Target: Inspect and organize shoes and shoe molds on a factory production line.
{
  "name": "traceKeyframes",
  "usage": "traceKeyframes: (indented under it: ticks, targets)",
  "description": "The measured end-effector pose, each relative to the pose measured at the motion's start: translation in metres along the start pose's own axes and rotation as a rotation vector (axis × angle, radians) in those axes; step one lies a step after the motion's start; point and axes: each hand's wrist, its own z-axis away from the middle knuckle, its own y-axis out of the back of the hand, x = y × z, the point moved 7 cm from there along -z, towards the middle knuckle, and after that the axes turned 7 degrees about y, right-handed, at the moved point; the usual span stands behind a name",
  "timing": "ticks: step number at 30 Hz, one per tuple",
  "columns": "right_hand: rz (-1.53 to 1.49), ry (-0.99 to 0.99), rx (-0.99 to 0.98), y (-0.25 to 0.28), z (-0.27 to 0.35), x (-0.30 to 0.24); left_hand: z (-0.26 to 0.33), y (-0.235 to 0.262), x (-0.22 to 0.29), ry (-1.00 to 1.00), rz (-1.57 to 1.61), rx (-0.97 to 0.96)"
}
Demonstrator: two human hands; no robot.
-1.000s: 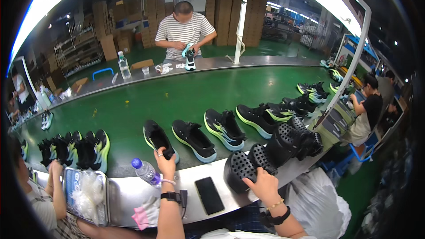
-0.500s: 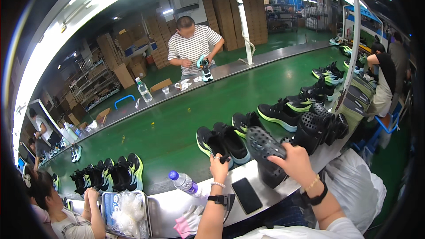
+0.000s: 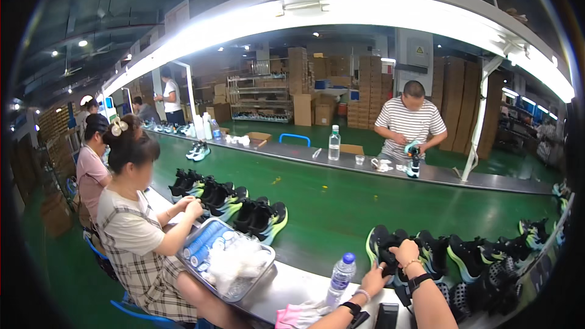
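My left hand (image 3: 373, 279) and my right hand (image 3: 407, 253) both grip a black sneaker with a light green sole (image 3: 385, 250), which stands on the green conveyor belt (image 3: 341, 207) at the lower right. Both wrists wear bands, the right one a black watch. More black sneakers (image 3: 481, 256) line the belt to the right of it. My forearms rise from the lower edge.
A clear water bottle with a blue cap (image 3: 340, 279), pink gloves (image 3: 298, 315) and a black phone (image 3: 386, 315) lie on the near ledge. A seated person to my left reaches over a metal tray (image 3: 228, 261). Across the belt a person in a striped shirt (image 3: 409, 123) handles a shoe.
The view has swung to the left, bringing the seated neighbour and tray into full view. My hands stay on the black sneaker, which now sits at the lower right of the picture.
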Motion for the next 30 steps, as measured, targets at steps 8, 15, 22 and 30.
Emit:
traceKeyframes:
  ticks: [8,15,22,30]
  targets:
    - [0.216,0.054,0.047,-0.065,0.0,-0.022,-0.008,-0.013,-0.022,-0.009,-0.105,-0.018]
    - [0.27,0.001,-0.092,-0.132,-0.048,0.001,-0.012,-0.02,-0.041,-0.024,-0.148,0.007]
    - [-0.001,-0.119,-0.224,-0.151,-0.066,0.008,-0.006,-0.002,-0.032,-0.16,-0.048,0.059]
    - [-0.214,0.04,-0.254,-0.075,-0.008,-0.009,-0.009,0.001,-0.036,0.035,0.282,0.037]
